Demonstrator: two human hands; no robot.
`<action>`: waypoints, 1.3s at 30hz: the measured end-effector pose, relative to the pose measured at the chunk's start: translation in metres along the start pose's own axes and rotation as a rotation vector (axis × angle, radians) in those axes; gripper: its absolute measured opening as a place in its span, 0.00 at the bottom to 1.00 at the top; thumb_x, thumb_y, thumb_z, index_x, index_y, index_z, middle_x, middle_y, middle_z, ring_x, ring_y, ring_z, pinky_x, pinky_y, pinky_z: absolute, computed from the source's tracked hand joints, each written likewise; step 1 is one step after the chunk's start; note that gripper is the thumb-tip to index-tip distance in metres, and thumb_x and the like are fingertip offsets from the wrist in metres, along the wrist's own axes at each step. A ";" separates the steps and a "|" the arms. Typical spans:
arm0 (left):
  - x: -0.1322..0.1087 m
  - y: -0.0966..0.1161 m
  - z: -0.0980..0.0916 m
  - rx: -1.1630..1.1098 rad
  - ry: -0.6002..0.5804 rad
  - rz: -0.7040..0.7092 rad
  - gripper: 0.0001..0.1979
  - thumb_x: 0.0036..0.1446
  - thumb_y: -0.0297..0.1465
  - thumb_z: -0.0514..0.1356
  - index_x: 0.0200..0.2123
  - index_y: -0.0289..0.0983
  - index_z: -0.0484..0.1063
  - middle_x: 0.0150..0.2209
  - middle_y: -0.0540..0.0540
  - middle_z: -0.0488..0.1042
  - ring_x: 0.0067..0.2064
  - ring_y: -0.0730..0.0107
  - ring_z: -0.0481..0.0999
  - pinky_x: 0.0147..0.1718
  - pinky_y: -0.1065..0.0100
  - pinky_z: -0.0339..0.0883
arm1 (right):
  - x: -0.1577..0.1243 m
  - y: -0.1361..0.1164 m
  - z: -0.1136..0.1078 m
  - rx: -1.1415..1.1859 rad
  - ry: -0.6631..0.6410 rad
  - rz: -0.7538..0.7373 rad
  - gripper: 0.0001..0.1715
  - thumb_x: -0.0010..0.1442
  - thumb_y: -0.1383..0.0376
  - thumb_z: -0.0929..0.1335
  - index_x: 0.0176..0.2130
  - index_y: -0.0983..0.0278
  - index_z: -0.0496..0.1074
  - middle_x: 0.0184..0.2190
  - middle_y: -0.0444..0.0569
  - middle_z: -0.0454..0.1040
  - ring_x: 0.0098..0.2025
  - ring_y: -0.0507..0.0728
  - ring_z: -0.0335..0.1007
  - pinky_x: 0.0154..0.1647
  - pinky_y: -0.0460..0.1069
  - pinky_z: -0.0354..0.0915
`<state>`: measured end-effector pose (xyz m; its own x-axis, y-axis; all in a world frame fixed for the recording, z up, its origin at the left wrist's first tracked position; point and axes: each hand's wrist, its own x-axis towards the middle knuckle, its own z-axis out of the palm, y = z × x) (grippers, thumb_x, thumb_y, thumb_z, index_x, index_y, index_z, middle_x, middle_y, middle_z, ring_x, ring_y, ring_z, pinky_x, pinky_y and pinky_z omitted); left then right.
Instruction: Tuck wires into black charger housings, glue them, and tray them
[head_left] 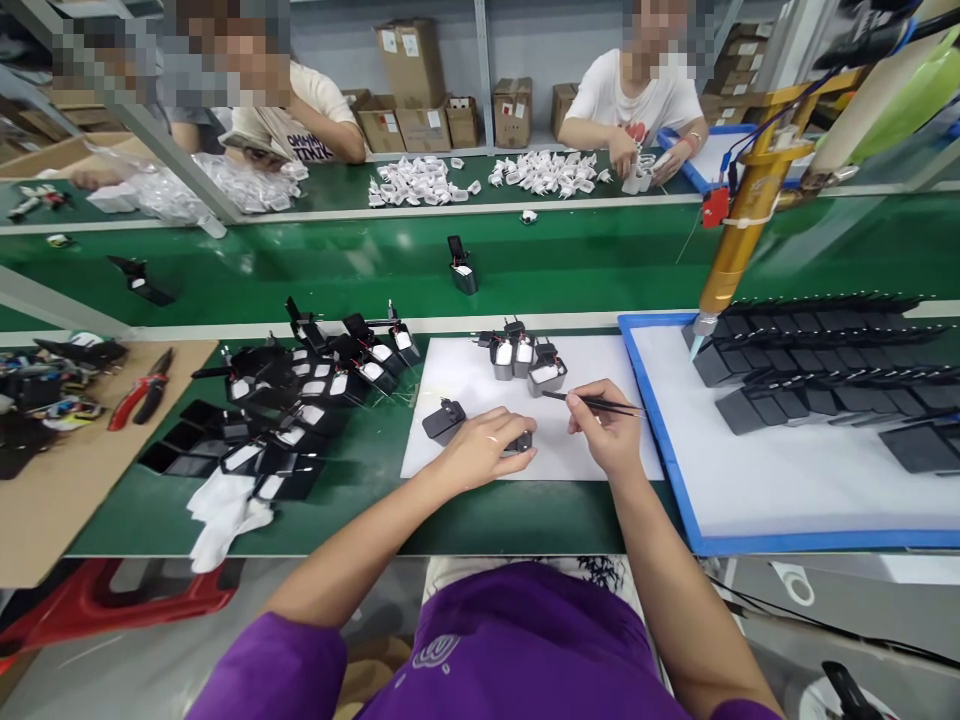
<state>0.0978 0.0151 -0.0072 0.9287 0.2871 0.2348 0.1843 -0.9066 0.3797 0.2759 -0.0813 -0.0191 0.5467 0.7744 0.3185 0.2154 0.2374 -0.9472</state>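
My left hand is closed over a black power adapter on the white sheet, its fingers covering most of it. In my right hand a pair of dark tweezers is pinched, tips pointing left near an open adapter housing. Two more open housings with white insides and red wires stand just behind that one. Another black adapter lies left of my left hand. Many open black housings crowd the green table to the left.
A blue-edged tray at right holds rows of black adapters; a gold dispenser hangs over its corner. Red pliers and a white glove lie left. Beyond the green conveyor, people sit by white parts.
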 end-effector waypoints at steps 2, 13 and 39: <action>0.000 0.002 0.000 0.035 -0.013 -0.019 0.14 0.63 0.37 0.53 0.46 0.36 0.68 0.35 0.44 0.75 0.37 0.64 0.73 0.38 0.66 0.68 | 0.000 0.000 0.000 -0.003 -0.004 0.005 0.09 0.59 0.59 0.69 0.33 0.63 0.71 0.24 0.41 0.70 0.19 0.49 0.68 0.21 0.46 0.66; 0.000 0.012 0.005 0.120 0.009 -0.132 0.11 0.64 0.36 0.51 0.42 0.37 0.69 0.32 0.46 0.76 0.35 0.64 0.72 0.35 0.66 0.65 | -0.001 0.000 0.000 -0.001 -0.006 0.026 0.09 0.58 0.59 0.69 0.33 0.63 0.71 0.24 0.41 0.70 0.19 0.49 0.68 0.21 0.46 0.66; 0.003 0.020 0.024 0.398 0.094 -0.227 0.14 0.55 0.35 0.62 0.41 0.35 0.66 0.30 0.46 0.73 0.36 0.59 0.74 0.35 0.63 0.66 | 0.001 0.002 0.002 0.006 0.017 0.039 0.10 0.58 0.59 0.69 0.33 0.63 0.71 0.22 0.40 0.69 0.19 0.49 0.67 0.20 0.45 0.64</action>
<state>0.1122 -0.0097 -0.0199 0.8206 0.5021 0.2729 0.5057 -0.8604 0.0623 0.2753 -0.0787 -0.0205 0.5684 0.7730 0.2818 0.1892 0.2106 -0.9591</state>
